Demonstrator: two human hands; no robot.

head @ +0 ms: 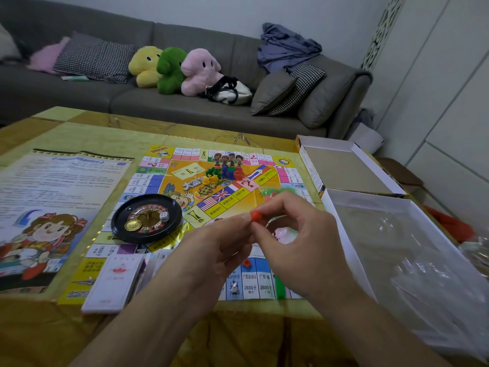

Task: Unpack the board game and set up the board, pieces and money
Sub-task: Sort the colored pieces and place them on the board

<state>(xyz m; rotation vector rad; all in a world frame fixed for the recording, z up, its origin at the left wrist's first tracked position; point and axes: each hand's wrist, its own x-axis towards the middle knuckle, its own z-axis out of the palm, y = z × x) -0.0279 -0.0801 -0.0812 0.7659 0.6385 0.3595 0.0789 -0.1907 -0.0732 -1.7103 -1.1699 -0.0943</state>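
We see both hands raised together over the near part of the game board (238, 186), which lies unfolded on the yellow-green table (79, 133). Our left hand (211, 247) and right hand (299, 234) meet at the fingertips, pinching one small red plastic piece (256, 215) between them. Whether the right hand also holds the blurred green and red bits (275, 193) just beyond it we cannot tell.

On the board's centre stand clustered yellow, green, blue and red tokens (225, 174). Toward the board's left edge sits a black roulette wheel (146, 218) with a white die (164, 216) and a gold coin (133, 225) in its bowl. A stack of pale cards (111, 282) rests across the board's near left corner. Another small red piece (246, 263) lies on the board's near edge beneath our hands.

Left of the board lies the printed rules sheet (60, 207). At the table's right edge the box lid (344, 165) lies open side up, and nearer to us the box base (383, 234) holds crumpled clear plastic (423, 274).
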